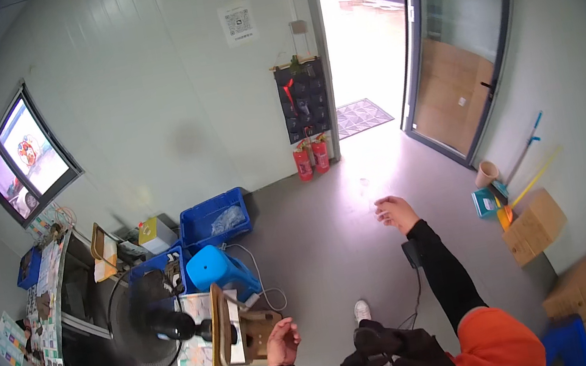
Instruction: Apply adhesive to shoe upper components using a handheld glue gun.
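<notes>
My right hand (396, 214) is held out ahead over the grey floor, its fingers loosely bent and apart, with nothing in it. Lower and to the left, my left hand (283, 342) hangs with its fingers loosely curled, and no object shows in it. Nearest to the left hand is a brown wooden chair (254, 335), just to its left; the two look close, but I cannot tell whether they touch. A black fan (170, 325) stands left of the chair. Beyond the chair is a blue plastic stool (219, 266) with a pale cable beside it.
Blue crates (215, 222) stand along the left wall, near a cluttered table (51, 298). Two red fire extinguishers (312, 158) stand left of the doorway, whose glass door (457, 57) is swung open. On the right are a dustpan (485, 203), brooms and cardboard boxes (535, 227).
</notes>
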Demonstrator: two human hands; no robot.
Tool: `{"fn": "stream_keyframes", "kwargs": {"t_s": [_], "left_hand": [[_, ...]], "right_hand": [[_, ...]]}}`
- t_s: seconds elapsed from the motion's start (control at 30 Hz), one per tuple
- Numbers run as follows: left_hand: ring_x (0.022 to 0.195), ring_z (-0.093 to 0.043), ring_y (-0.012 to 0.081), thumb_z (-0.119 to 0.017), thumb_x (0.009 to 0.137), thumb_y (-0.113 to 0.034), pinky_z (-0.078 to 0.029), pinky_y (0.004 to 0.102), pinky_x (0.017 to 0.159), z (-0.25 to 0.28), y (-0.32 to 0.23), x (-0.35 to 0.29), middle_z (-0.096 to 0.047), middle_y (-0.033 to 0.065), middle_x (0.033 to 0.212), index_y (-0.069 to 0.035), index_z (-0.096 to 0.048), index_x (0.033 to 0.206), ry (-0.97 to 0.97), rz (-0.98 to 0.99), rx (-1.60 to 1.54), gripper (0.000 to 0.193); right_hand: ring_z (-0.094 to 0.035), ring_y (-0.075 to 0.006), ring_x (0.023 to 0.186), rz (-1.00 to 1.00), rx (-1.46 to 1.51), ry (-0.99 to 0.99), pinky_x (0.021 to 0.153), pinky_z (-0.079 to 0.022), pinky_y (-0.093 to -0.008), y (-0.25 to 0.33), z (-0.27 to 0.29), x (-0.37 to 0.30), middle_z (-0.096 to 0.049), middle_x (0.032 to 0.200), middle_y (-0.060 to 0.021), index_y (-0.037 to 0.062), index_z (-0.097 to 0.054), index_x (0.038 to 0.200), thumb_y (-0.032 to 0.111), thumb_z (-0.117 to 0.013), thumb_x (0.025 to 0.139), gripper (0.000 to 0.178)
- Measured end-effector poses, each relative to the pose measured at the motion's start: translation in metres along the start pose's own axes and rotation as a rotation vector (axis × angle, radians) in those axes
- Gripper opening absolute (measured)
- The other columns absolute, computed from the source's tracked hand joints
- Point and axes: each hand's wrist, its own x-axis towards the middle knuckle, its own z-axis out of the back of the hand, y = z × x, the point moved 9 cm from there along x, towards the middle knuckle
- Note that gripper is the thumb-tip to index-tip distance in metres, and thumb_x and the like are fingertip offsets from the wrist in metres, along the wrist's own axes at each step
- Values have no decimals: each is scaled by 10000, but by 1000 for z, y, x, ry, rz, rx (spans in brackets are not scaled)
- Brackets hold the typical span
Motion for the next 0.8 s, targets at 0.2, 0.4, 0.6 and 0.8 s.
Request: {"fn": "stream_keyframes", "kwargs": {"t_s": [0.2, 0.4, 0.6, 0.8], "left_hand": [[687, -549, 169, -607, 909, -171, -426, 298, 598, 42, -34, 58, -618, 39, 841, -81, -625, 1062, -272, -77, -115, 178], [686, -548, 159, -633, 896, -210, -435, 294, 588, 55, -69, 122, -606, 16, 840, -115, -621, 1077, -387, -171, -177, 205], [628, -524, 128, -655, 893, -239, -425, 278, 546, 74, -104, 218, -603, -34, 794, -160, -643, 993, -461, -175, -232, 128], [657, -534, 133, -644, 904, -250, -432, 265, 570, 77, -157, 290, -600, -12, 824, -131, -625, 1041, -600, -231, -257, 183]], "right_hand": [[-641, -162, 682, 67, -258, 38, 567, -493, -275, 55, -39, 181, -647, 863, -73, 42, -616, 1054, 199, -620, 882, 233], [-645, -154, 620, 171, -543, 48, 482, -487, -273, 113, -94, 327, -659, 812, -79, 7, -587, 1101, 239, -679, 868, 341], [-654, -182, 583, 342, -823, -55, 546, -529, -309, 150, -127, 460, -667, 772, -105, -26, -565, 1158, 320, -729, 828, 505], [-624, -379, 1071, 310, -1142, -183, 918, -496, -427, 166, -142, 569, -646, 1127, -250, -11, -518, 1240, 428, -761, 769, 688]]}}
